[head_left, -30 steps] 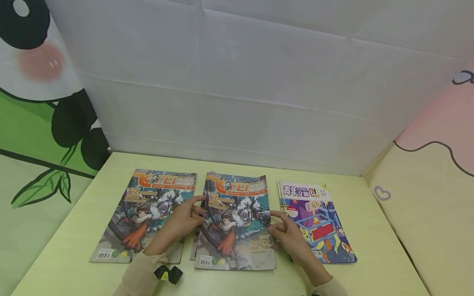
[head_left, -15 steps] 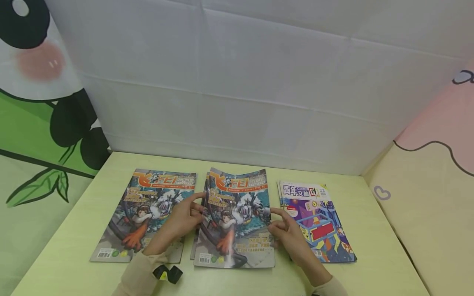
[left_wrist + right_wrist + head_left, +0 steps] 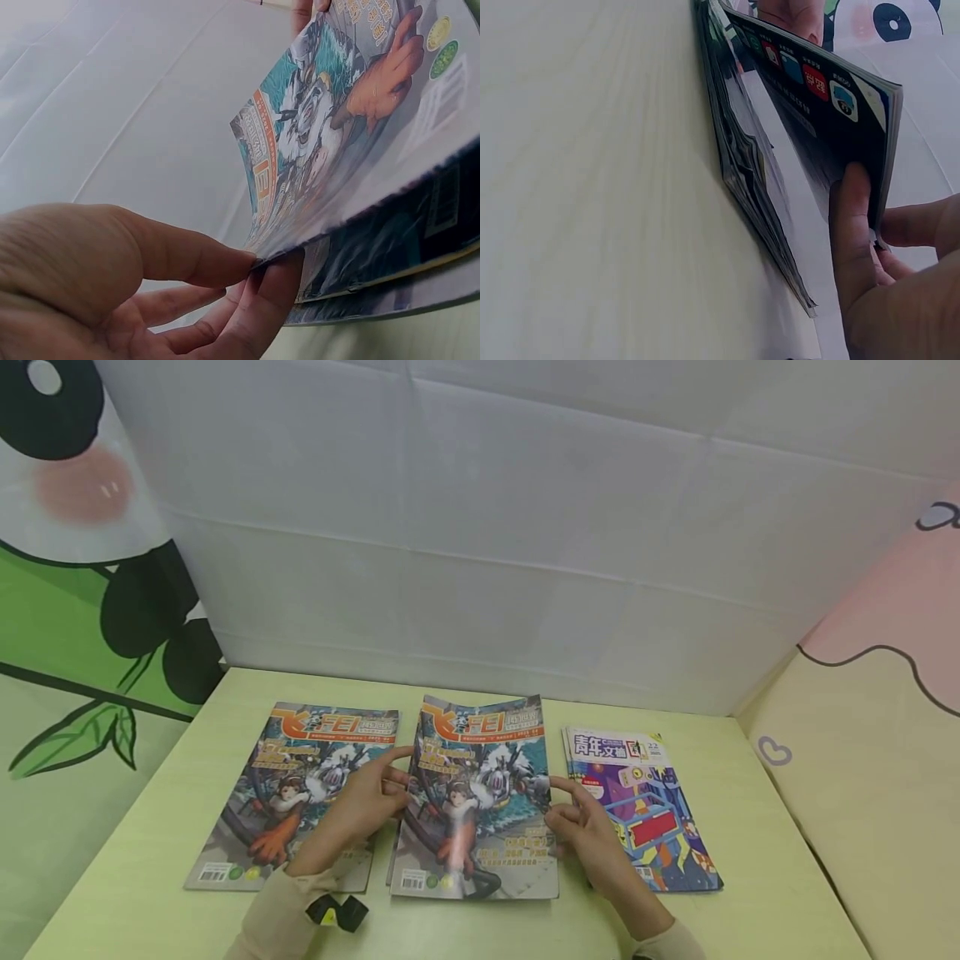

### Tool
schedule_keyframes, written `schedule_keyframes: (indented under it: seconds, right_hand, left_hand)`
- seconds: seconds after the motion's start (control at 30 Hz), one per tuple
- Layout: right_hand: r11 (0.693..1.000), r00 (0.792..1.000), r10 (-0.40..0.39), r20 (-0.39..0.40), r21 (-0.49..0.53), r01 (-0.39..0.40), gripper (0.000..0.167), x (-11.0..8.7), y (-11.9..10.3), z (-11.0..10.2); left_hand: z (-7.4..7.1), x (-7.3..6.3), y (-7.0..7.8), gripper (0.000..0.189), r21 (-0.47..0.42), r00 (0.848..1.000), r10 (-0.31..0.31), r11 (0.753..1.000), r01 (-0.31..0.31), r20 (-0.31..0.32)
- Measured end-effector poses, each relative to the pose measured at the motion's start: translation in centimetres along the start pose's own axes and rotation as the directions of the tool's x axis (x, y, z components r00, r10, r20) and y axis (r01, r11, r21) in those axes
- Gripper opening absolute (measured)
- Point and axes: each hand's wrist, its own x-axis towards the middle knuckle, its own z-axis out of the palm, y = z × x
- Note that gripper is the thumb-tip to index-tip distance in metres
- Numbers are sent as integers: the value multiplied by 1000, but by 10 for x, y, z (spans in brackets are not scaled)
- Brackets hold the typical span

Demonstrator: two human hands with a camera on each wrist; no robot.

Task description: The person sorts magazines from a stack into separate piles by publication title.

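Magazine: above the middle of the table, right over a pile, with its covers bowed and a gap showing beneath it in the right wrist view.
Wall: pale and creased, behind everything.
Side panels: cartoon shapes on the left panel, pink and cream on the right panel.
Table: light yellow, reaching back to the wall.
Pile: flat on the table, one edge peeking out at the magazine's left side.
Twin: same front cover, lying to the left, partly covered by the forearm and hand.
Purple magazine: to the right, more edges showing under its left side.
Left hand: clamped on the magazine's left edge, thumb on top, fingers underneath.
Right hand: clamped on the right edge, one digit against the dark back cover, others on the opposite face.
Sleeve: beige, on the left arm.
Band: black with a yellow spot, at the left wrist.
Barcode: magazine's lower left corner.
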Motion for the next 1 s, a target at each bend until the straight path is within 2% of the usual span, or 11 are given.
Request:
schedule_keyframes:
  seconds: [0.3,0.47,0.6,0.77,1.0]
  right_hand:
    - [1000,1000,9,-15,13,-9,59,2,-1,5]
    - [1000,999,12,-46,7,-11,57,0,-2,9]
    - [1000,999,12,-38,29,-11,58,-1,-2,14]
    - [997,1000,-10,-25,71,12,57,-1,-5,22]
    - [993,999,-36,-11,115,37,60,2,-7,36]
  left_hand:
    - [-7,-1,0,75,-6,1000,3,1000,-3,12]
    - [-11,-2,3,75,-17,999,5,1000,-5,46]
    - [-16,-2,3,76,-20,997,-4,1000,6,71]
    - [-24,-5,5,73,25,997,-16,1000,14,69]
    - [-37,-11,10,71,107,998,3,994,-10,58]
